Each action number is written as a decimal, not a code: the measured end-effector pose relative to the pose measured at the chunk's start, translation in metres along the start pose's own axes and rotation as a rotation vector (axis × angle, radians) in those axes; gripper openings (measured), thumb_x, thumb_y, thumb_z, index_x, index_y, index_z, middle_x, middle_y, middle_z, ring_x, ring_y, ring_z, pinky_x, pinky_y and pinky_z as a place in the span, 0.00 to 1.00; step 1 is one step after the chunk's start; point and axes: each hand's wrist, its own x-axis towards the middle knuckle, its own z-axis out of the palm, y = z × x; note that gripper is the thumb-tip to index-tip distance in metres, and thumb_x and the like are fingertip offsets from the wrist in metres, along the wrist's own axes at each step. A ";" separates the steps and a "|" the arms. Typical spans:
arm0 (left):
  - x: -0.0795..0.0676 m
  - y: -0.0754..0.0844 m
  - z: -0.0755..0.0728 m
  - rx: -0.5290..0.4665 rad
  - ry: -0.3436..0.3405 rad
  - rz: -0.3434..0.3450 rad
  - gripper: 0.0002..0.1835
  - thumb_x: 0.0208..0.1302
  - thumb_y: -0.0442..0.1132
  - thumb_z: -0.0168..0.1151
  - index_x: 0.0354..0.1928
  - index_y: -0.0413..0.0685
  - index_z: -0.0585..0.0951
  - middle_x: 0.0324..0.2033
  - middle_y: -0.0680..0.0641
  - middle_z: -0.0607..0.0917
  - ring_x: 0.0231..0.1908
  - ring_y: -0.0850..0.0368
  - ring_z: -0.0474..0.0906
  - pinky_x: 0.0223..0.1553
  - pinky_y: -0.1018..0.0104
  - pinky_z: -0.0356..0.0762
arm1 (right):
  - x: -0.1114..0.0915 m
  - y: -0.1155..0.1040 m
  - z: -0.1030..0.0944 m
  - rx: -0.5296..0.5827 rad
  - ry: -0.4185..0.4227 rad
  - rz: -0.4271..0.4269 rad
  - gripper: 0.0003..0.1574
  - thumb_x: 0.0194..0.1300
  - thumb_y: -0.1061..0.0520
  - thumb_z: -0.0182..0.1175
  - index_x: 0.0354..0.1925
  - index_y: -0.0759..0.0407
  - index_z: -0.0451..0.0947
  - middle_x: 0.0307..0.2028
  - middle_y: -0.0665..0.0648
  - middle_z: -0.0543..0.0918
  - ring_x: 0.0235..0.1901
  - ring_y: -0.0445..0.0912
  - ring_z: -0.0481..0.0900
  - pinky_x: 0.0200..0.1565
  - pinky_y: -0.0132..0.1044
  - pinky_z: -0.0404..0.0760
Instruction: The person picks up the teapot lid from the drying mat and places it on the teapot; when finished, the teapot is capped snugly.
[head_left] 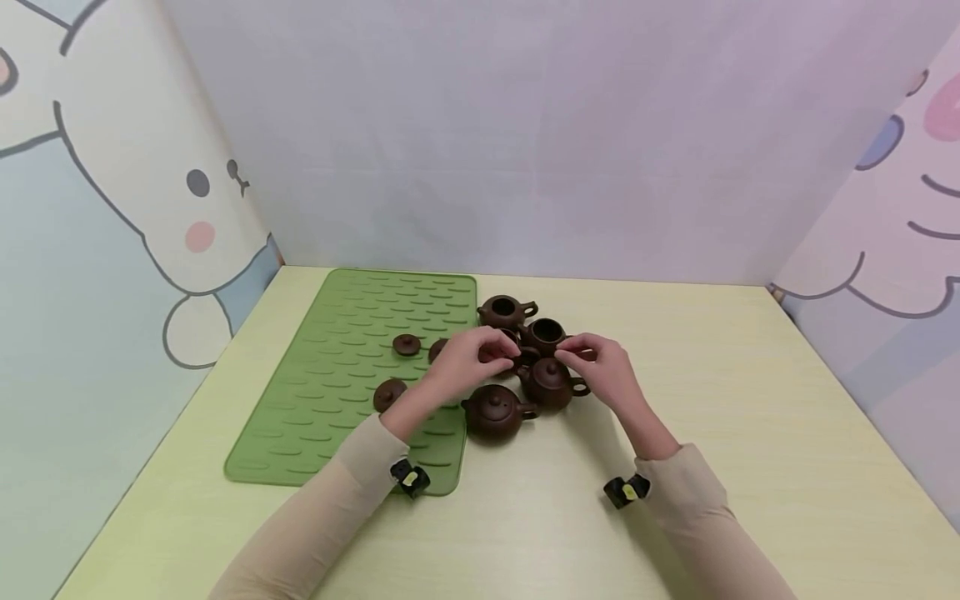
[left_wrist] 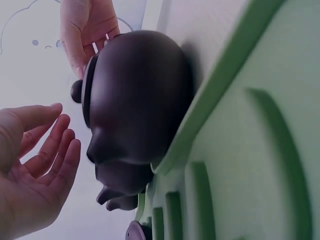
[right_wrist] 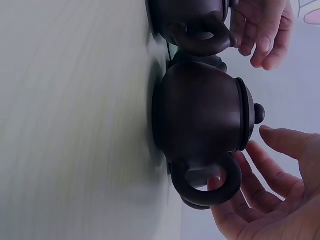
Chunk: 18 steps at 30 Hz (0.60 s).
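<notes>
My left hand (head_left: 467, 363) hovers over the cluster of dark brown teapots, its fingers bent loosely around nothing. In the left wrist view that hand (left_wrist: 37, 165) is apart from a lidded teapot (left_wrist: 142, 95). On the right, my other hand (head_left: 603, 367) is beside a second lidded teapot (head_left: 550, 385). The right wrist view has its thumb close to the lid knob (right_wrist: 259, 113) and its fingers by the looped handle (right_wrist: 232, 182); whether they touch is unclear. The front lidded teapot (head_left: 495, 414) stands below both hands. A lidless teapot (head_left: 543, 333) stands behind them.
Another lidless teapot (head_left: 501, 310) stands at the back, and one more (head_left: 506, 337) is partly covered by the left hand. Left of them lies a green ridged mat (head_left: 322, 392). On it are loose lids, including a far one (head_left: 407, 344) and a near one (head_left: 388, 393).
</notes>
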 end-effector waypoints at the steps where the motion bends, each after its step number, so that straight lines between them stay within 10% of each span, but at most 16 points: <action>1: -0.001 0.000 -0.002 0.002 0.004 -0.002 0.05 0.66 0.37 0.67 0.43 0.50 0.86 0.41 0.51 0.87 0.41 0.61 0.83 0.43 0.71 0.83 | 0.001 0.000 0.001 -0.001 0.001 -0.003 0.13 0.67 0.53 0.66 0.45 0.60 0.86 0.48 0.62 0.87 0.46 0.55 0.87 0.43 0.34 0.80; 18: -0.019 -0.015 -0.024 -0.040 0.036 -0.033 0.08 0.65 0.34 0.66 0.45 0.43 0.85 0.43 0.46 0.88 0.43 0.54 0.84 0.44 0.67 0.85 | 0.011 -0.005 0.012 0.000 -0.016 -0.006 0.12 0.66 0.55 0.66 0.44 0.60 0.86 0.44 0.62 0.87 0.44 0.53 0.86 0.44 0.36 0.81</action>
